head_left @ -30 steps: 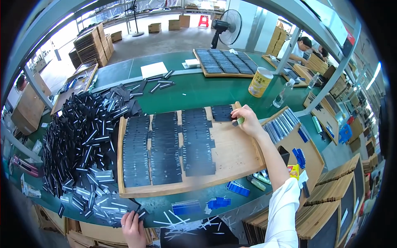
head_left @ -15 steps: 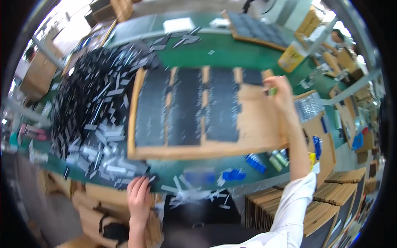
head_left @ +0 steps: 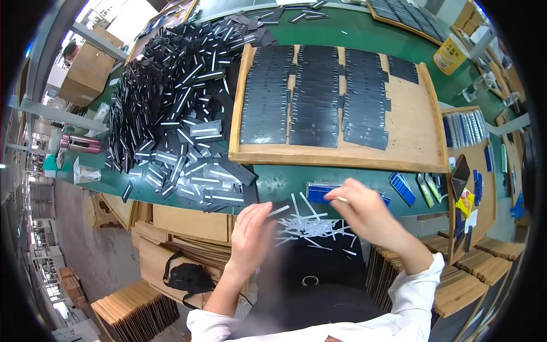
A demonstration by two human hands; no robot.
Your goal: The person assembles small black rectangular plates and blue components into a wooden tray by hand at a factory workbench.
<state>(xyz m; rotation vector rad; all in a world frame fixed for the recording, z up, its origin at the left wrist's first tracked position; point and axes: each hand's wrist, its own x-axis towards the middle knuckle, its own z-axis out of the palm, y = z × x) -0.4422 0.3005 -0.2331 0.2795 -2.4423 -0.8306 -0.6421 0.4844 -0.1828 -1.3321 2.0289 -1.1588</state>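
Note:
My left hand (head_left: pixel 250 232), at the bench's near edge, is closed on a small black piece with a white strip (head_left: pixel 279 212), held between thumb and fingers. Across from it my right hand (head_left: pixel 367 214) is pinched, with a small pale tip (head_left: pixel 342 199) showing at its fingers; I cannot make out what that is. Below and between the hands lies a heap of thin white strips (head_left: pixel 310 227). Beyond them a wood-framed board (head_left: pixel 336 158) bears columns of overlapping black pieces (head_left: pixel 313 97), with a shorter column at its far right.
A large pile of black pieces (head_left: pixel 154 97) with white strips covers the bench's left. Blue items (head_left: pixel 402 188) and pale green tubes (head_left: pixel 426 190) lie below the board. A yellow bucket (head_left: pixel 450 55) stands far right. Stacked wooden boards (head_left: pixel 137 310) stand below the bench.
My right hand has come down from the board's upper right to the near edge. The left hand has risen from beside the pile and now holds a black piece. The whole view has shifted.

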